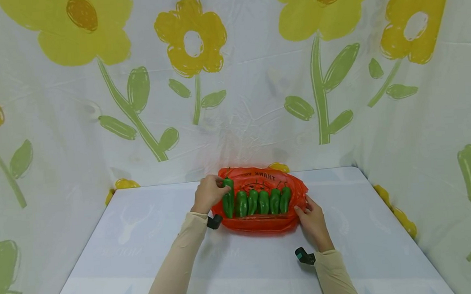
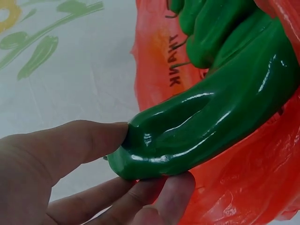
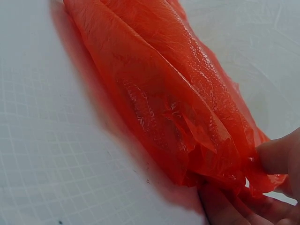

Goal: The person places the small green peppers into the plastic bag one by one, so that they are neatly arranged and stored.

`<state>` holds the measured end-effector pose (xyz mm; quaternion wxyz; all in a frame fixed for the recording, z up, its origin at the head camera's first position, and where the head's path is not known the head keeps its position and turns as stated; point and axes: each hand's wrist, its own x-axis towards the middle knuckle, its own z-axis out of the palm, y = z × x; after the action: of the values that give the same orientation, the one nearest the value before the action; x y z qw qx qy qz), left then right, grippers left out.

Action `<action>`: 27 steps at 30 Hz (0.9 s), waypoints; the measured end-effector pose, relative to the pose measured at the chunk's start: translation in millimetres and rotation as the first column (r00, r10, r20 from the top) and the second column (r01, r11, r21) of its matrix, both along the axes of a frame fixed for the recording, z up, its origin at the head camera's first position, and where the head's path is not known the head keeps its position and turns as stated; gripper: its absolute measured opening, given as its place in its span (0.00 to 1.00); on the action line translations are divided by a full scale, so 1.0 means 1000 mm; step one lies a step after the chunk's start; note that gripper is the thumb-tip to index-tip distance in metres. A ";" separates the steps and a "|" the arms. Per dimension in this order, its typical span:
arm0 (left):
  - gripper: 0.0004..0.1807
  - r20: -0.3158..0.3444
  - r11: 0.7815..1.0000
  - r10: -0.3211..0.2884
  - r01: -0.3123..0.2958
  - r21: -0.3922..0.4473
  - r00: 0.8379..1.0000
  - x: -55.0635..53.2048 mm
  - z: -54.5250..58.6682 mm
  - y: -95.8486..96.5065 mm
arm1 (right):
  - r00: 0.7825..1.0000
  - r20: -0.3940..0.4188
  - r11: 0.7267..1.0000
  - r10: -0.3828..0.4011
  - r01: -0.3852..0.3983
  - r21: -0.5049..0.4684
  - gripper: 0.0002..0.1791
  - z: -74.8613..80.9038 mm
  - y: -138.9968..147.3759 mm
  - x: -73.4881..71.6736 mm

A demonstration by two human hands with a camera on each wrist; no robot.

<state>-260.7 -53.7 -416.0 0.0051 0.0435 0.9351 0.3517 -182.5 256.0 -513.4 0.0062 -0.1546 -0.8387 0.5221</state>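
Observation:
A glossy green pepper (image 2: 201, 117) is pinched near its stem end by my left hand (image 1: 211, 194), thumb on one side and fingers on the other. It stands tilted up at the left end of a row of several green peppers (image 1: 264, 202). The row lies in the mouth of a red plastic bag (image 1: 260, 225) printed with "THANK YOU" lettering and a drawn face. At the bag's right side, my right hand (image 1: 313, 218) pinches the thin plastic edge between thumb and fingers. The right wrist view shows the crumpled bag (image 3: 159, 93) but hides the peppers.
A pale table (image 1: 153, 255) with faint printed patterns lies under the bag. Behind it hangs a white curtain (image 1: 251, 132) with yellow flowers, which also encloses both sides. A small dark camera sits on each wrist, the right one (image 1: 304, 255) standing out over the table.

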 end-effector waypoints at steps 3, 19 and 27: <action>0.22 -0.002 1.000 0.001 -0.001 -0.022 1.000 0.000 0.000 0.003 | 1.000 -0.006 1.000 -0.001 0.001 0.001 0.39 -0.001 0.000 0.000; 0.18 -0.002 0.989 -0.008 0.007 -0.151 1.000 -0.004 -0.011 0.015 | 1.000 -0.007 1.000 0.003 -0.003 0.010 0.39 0.000 0.000 0.001; 0.09 0.025 0.986 -0.002 0.006 -0.164 1.000 -0.003 -0.013 0.017 | 1.000 0.002 1.000 0.008 -0.008 0.004 0.39 0.001 0.000 0.001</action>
<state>-263.7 -36.6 -429.4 0.0210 0.0403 0.9607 0.2738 -182.0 255.9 -512.2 0.0035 -0.1517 -0.8405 0.5201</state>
